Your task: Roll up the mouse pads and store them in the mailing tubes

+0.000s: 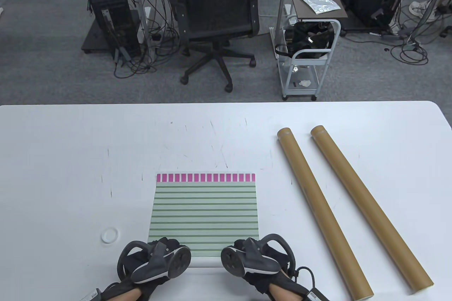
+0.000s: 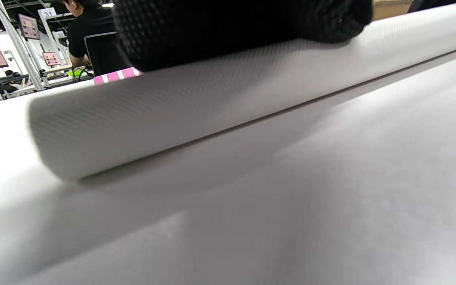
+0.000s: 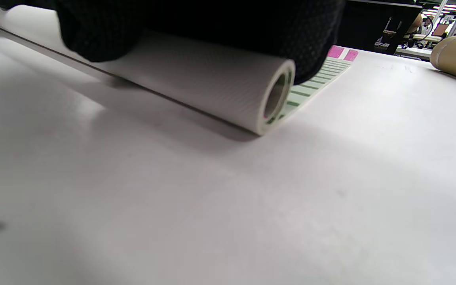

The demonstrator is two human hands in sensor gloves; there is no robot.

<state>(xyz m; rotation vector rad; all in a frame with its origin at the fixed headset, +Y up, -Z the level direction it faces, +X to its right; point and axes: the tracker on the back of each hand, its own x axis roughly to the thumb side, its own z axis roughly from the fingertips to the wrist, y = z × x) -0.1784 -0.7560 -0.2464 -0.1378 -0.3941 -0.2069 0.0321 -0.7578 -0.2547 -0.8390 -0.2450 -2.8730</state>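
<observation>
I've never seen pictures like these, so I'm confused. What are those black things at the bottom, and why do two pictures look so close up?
Those are a person's two hands in black sensor gloves: the left hand and the right hand. The round gadget strapped on each is a tracker. One camera looks down at the white table. The two close-up pictures come from small cameras on the wrists, so they sit almost at table height. On the table lies a striped mouse pad, and both hands press on its near edge, which is curled into a roll with its pale underside out. To the right lie two brown tubes, and a small white ring lies to the left.
</observation>
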